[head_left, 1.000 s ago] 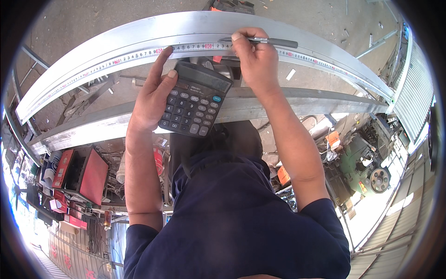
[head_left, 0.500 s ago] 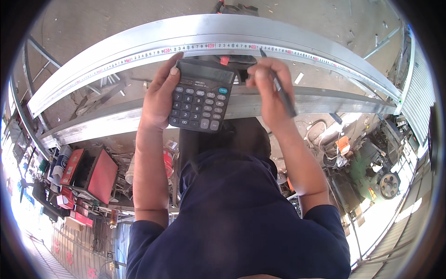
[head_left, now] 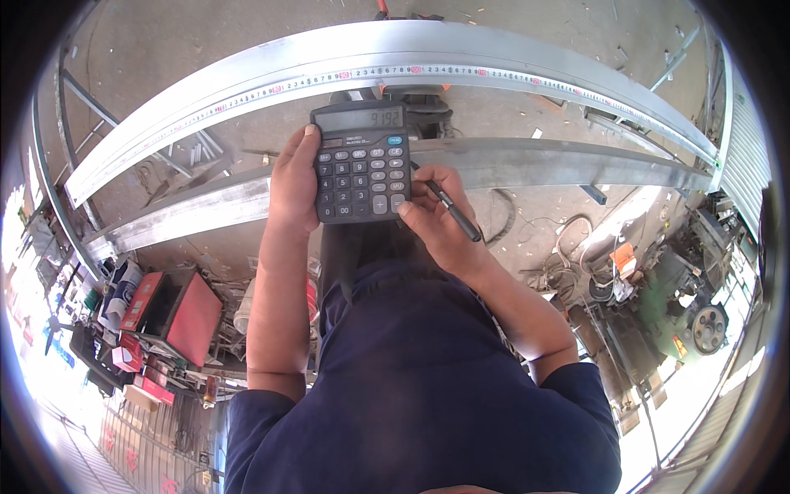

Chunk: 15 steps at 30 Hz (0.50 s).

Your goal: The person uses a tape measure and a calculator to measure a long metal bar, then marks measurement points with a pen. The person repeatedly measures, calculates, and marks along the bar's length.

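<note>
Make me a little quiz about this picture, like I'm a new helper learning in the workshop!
1. Pick one. What does the left hand hold?
A) a hammer
B) a calculator
C) a cup

2. True or false? The right hand is empty.

3. Look and compare. Which is nearer to the person's dark blue shirt: the calculator or the measuring tape?

Key:
1. B, a calculator.
2. False. It holds a pen.
3. The calculator. The measuring tape lies farther off, along a long silvery metal beam.
</note>
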Tool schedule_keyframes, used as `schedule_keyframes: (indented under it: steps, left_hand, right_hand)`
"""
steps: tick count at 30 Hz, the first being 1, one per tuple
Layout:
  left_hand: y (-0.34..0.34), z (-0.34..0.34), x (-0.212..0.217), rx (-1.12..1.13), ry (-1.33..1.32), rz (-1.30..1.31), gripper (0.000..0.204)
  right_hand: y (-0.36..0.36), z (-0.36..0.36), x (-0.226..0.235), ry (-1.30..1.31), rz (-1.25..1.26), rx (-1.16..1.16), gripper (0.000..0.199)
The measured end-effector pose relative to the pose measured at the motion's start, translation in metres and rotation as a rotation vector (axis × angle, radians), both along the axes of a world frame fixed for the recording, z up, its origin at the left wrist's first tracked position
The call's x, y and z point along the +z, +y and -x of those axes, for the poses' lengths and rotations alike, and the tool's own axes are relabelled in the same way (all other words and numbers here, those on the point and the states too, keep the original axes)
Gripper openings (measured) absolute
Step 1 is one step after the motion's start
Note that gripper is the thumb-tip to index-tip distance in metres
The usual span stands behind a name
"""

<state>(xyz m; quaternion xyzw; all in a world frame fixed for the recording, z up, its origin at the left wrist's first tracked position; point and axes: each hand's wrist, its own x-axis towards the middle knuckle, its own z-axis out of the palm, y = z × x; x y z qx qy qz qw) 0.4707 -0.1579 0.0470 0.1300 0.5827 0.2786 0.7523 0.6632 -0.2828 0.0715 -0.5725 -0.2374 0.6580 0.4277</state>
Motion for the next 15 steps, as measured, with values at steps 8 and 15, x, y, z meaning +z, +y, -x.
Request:
schedule_keyframes:
  steps: [8,15]
  left_hand:
    - [-0.009,-0.019,0.011,-0.006,0.039,-0.019,0.038]
    - [-0.013,-0.03,0.016,0.0,0.053,-0.027,0.04]
  right_hand:
    - [-0.008,-0.016,0.003,0.007,-0.018,-0.031,0.037]
    - [-0.013,-0.033,-0.003,-0.073,-0.045,-0.086,0.038]
